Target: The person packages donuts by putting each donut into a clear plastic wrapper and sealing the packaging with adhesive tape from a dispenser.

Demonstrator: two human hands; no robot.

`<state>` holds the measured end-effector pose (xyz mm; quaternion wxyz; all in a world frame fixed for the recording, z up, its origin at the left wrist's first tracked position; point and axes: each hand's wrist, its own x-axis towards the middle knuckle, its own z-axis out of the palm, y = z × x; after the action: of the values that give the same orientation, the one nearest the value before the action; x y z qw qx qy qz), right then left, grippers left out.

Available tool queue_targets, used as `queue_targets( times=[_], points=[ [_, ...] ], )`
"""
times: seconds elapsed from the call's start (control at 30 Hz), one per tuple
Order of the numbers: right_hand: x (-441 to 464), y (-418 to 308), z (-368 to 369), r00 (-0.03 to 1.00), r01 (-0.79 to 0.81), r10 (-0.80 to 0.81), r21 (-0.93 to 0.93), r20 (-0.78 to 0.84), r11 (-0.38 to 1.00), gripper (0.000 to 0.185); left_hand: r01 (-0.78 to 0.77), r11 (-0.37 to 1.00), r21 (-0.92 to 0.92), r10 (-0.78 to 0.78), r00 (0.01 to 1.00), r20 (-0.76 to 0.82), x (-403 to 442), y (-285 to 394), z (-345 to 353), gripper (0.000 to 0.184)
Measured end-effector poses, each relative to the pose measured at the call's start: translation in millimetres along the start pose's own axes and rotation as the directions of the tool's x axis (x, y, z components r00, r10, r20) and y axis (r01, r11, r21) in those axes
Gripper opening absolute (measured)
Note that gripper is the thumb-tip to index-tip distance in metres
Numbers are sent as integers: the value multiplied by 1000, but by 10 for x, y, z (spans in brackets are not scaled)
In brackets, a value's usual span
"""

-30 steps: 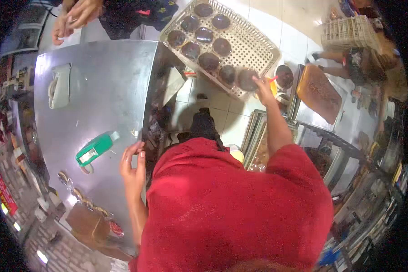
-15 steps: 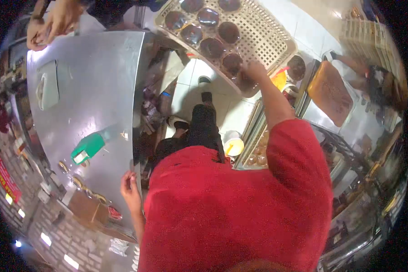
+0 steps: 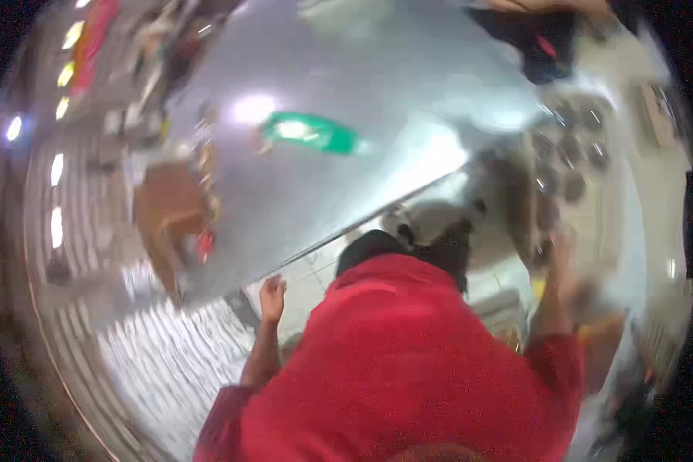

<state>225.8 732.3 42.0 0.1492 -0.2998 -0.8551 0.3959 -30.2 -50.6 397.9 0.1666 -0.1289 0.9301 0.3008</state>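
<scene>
In the crate [image 3: 595,223], the dark rounds [image 3: 571,185] seem light, fragile, best lifted by their rims, right hand [image 3: 564,258] too blurred to tell its hold, left hand [image 3: 272,299] loosely curled

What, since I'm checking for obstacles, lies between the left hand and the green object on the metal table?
Blurred though the head view is, only the metal tabletop and its edge show between the green object and the left hand.
</scene>
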Motion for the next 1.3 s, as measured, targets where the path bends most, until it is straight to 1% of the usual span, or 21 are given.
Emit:
queue_targets(
  times=[0.03,0.1,0.13,0.17,0.23,0.3,0.33,0.37,0.43,0.47,0.57,0.73,0.83,0.93,1.0,1.03,1.13,1.2,1.23,1.27,1.3],
  points=[
    [155,251,63,803,-595,590,56,84,802,40,14,999,48,-12,999,-35,101,-109,-168,18],
    [45,-14,303,926,-243,225,-24,-305,970,60,-89,996,3,83,922,-378,415,-519,-358,21],
    [237,-512,281,947,-183,174,-10,-269,983,60,-66,996,-54,36,894,-447,583,-714,-523,26],
    [305,-1651,275,860,-481,480,41,-173,876,63,19,1000,-17,-25,829,-559,746,-767,-655,29],
    [268,-1577,615,960,-187,139,-190,-242,964,59,21,999,-42,-43,752,-657,1066,-942,-923,31],
    [357,-2149,835,963,-172,126,-184,-238,968,51,-17,989,-148,-89,729,-679,1475,-1371,-1169,38],
    [303,-2486,951,950,-218,171,-159,-262,963,45,11,998,65,41,682,-730,1523,-1191,-1247,43],
    [279,-2826,1047,956,-188,140,-174,-257,967,45,51,960,275,179,645,-743,1592,-999,-1322,48],
    [296,-3516,1194,976,-90,101,66,-193,994,43,-65,873,483,388,693,-607,1808,-672,-1514,56],
    [302,-3796,1259,983,-56,86,183,-162,982,42,-55,872,487,387,687,-615,2049,-664,-1567,58],
    [398,-4412,1270,986,88,-91,-25,-137,996,34,-120,785,608,547,596,-588,2495,-296,-1711,47],
    [281,-5776,1443,983,178,-181,190,-2,966,29,-273,770,577,553,737,-388,3187,-562,-2085,32],
    [83,-6449,1634,946,137,-214,300,241,944,32,-431,827,362,562,606,-563,2586,259,-2449,21],
    [-137,-7414,2117,752,58,-390,537,531,842,61,-603,793,-84,466,690,-553,1969,943,-2425,21],
    [-221,-7750,2569,689,-9,-572,794,445,608,83,-605,651,-458,407,788,-463,1705,1291,-2178,23],
    [-235,-7870,2675,690,1,-576,794,439,608,83,-505,536,-677,370,861,-350,1591,1442,-2072,25],
    [-203,-7949,2741,813,56,-488,791,318,610,87,-527,491,-694,488,826,-283,1143,1745,-2032,32],
    [-113,-7840,2618,787,-146,-409,783,462,604,86,-532,433,-728,585,780,-222,1139,1875,-1975,37],
    [-152,-7862,2488,814,-121,-388,780,432,613,86,-710,426,-561,688,657,-308,1213,1745,-2113,47],
    [-241,-8009,2324,727,-404,-340,773,596,489,85,-850,384,-360,780,507,-367,1297,1677,-2205,58],
    [-317,-8086,2231,593,-657,-335,680,732,326,84,-855,360,-373,797,489,-353,1377,1710,-2218,58]
  ],
)
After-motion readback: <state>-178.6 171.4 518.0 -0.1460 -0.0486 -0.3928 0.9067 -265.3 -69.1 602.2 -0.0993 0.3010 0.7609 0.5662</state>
